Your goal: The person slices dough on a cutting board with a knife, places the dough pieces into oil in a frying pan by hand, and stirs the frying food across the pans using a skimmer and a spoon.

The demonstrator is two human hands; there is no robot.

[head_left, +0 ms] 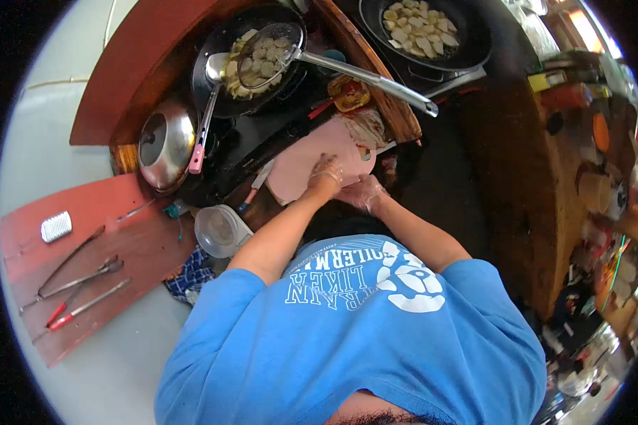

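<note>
My left hand (326,171), in a clear thin glove, rests over a pink cutting board (301,166) with its fingers reaching forward onto the surface. Beside it my right hand (362,193), gloved too, is at the board's near right edge, its fingers stretched toward the left wrist. I make out nothing held in either hand. Left of the board lies a knife (257,185), and a clear plastic tub (223,230) stands near my left forearm. Past the board's far right end sits a crumpled plastic bag (366,127).
A long-handled strainer (365,76) lies across a wok (202,74) of frying pieces, with a pink-handled spatula (203,134) in it. Another pan (468,18) holds pale slices. A metal lid (167,145) leans left; tongs (85,280) and a grater (56,227) lie on a red board (127,244).
</note>
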